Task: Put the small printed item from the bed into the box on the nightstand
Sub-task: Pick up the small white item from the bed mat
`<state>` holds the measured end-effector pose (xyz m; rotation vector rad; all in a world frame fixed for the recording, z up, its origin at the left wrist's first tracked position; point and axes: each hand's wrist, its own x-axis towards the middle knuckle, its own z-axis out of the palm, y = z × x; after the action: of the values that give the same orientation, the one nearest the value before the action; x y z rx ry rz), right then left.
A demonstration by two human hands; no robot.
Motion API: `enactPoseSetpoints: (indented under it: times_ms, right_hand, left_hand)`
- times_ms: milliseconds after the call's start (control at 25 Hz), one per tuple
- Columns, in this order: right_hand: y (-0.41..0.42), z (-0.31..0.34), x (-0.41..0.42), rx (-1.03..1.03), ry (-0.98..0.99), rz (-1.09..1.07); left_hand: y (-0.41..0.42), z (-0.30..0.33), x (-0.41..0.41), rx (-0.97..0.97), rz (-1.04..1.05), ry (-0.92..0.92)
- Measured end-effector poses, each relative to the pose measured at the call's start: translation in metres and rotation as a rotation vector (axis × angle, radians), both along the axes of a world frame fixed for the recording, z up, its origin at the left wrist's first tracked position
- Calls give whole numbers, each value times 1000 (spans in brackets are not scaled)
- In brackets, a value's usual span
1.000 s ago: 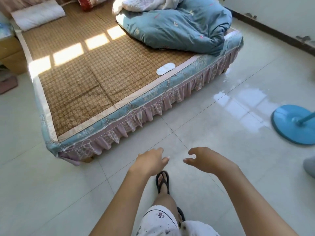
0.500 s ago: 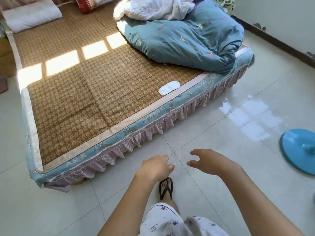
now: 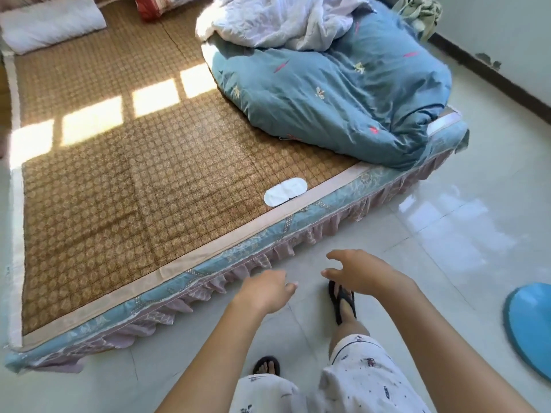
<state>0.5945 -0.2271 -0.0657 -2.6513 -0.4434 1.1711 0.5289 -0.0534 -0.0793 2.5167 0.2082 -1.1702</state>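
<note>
— Where is it?

— The small white item lies flat on the bed, mid-frame, near its edge. My left hand is loosely curled, my right hand open, both empty.

— The risk?

— It's thin; my fingers may slide over it or nudge it off onto the floor. No nightstand box in view.

White printed shorts, black flip-flops, bare arms.

blue quilt, white pillow, round blue fan base on tiled floor
</note>
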Motion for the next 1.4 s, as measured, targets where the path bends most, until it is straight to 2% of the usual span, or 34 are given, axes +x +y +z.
enactPoseSetpoints:
  times_ms: [200,440,520,640,760,880,1040,1200,1400]
  right_hand:
    - [-42,-9,126,-39,-34,108]
    - [-7,-50,212,-18,8,271]
    - [13,-80,237,-33,27,305]
    - [39,-133,267,-41,49,308]
    - [61,-185,289,-90,62,329]
    - [86,-229,306,-125,102,352]
    - [104,-263,319,-127,129,339]
    - [103,-273,323,-153,138,302]
    - [103,-268,315,-157,140,315]
  left_hand:
    - [-36,-19,99,10,202,2]
    - [-24,-58,172,-53,427,13]
    - [-9,-91,197,-97,516,12]
    - [14,-157,234,-155,824,-68]
    - [34,-224,270,-137,1110,-89]
    - [51,-286,302,-82,1286,-74]
    - [67,-333,325,203,1350,-127]
    - [73,-351,340,189,1435,-146]
    - [80,-355,337,182,1279,-79]
